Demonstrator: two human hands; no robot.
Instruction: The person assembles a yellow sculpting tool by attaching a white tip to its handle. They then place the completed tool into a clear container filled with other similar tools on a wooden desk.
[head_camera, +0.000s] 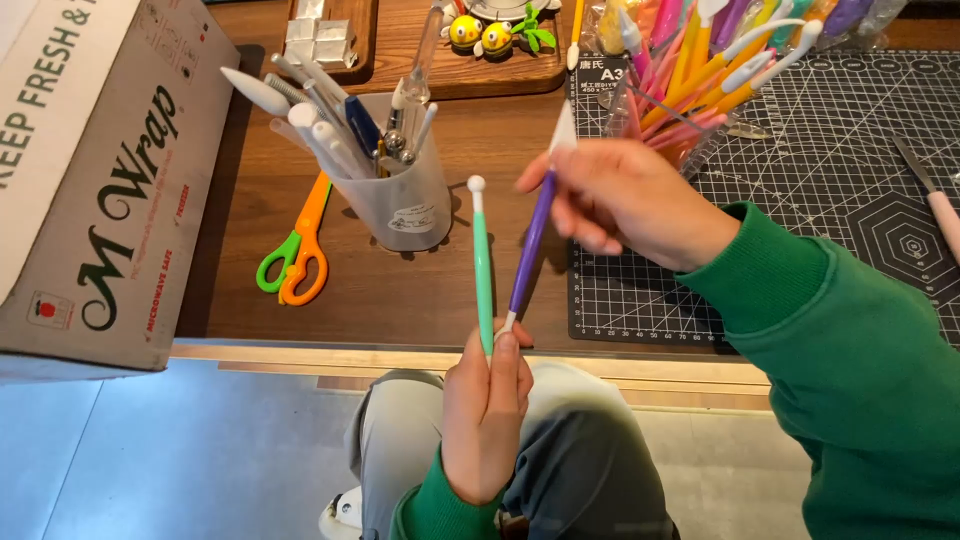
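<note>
**Head view: two modelling tools held upright over the surface edge**

Head camera looks down on the left hand (485, 415), its grip closed around the lower end of a green ball-tipped tool (482, 262) that stands nearly upright, ball end up. The right hand (620, 195) pinches the upper part of a purple tool (530, 245) with a white pointed tip — its lower end meets the left hand's fingertips, just beside the green tool. Both tools hang in the air above the brown wooden surface (400, 290). Behind them stands a translucent cup of tools (400, 195); orange-and-green scissors (298, 250) lie to its left. A dark cutting mat (830, 170) lies under the right arm, with a clear holder of coloured tools (700, 75) at its far edge. A cardboard box (95, 180) sits far left.
</note>
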